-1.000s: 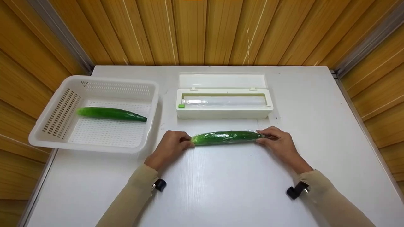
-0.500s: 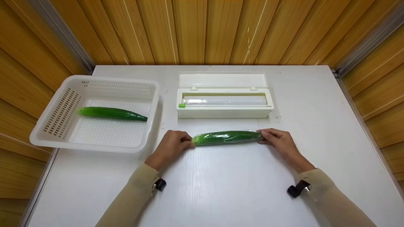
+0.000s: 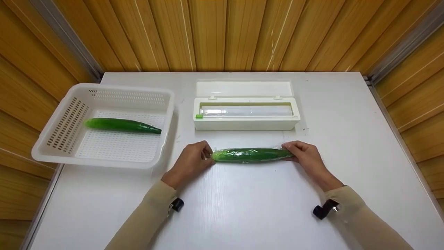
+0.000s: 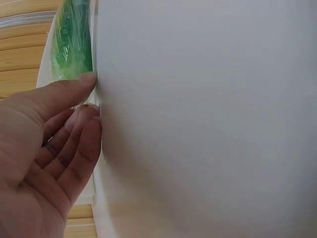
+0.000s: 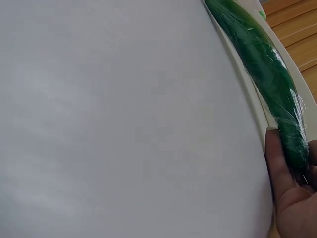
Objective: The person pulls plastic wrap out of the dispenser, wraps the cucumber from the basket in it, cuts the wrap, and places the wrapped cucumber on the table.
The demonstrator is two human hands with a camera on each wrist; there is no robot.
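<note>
A green cucumber (image 3: 248, 155) in clear, wrinkled cling film lies crosswise on the white table in the head view. At its pale left end, my left hand (image 3: 190, 158) pinches the tip and film between thumb and fingers. My right hand (image 3: 307, 158) holds the dark right end, thumb on top and fingers tucked behind. The left wrist view has the left hand (image 4: 49, 129) curled at the pale end, with film gathered at the tip. Shiny film folds cover the cucumber (image 5: 270, 74) in the right wrist view, its dark end between thumb and fingers.
Behind the cucumber stands a white cling film dispenser (image 3: 246, 125), lid up, with a film roll (image 3: 246, 111) and a green slider (image 3: 199, 116). A white perforated basket (image 3: 104, 161) on the left holds an unwrapped cucumber (image 3: 121, 125). Wood-panelled walls enclose the table.
The wrapped cucumber has turned and shifted slightly towards me, showing a smoother face. My right thumb has moved over the top of its end; the left fingers have lifted a little.
</note>
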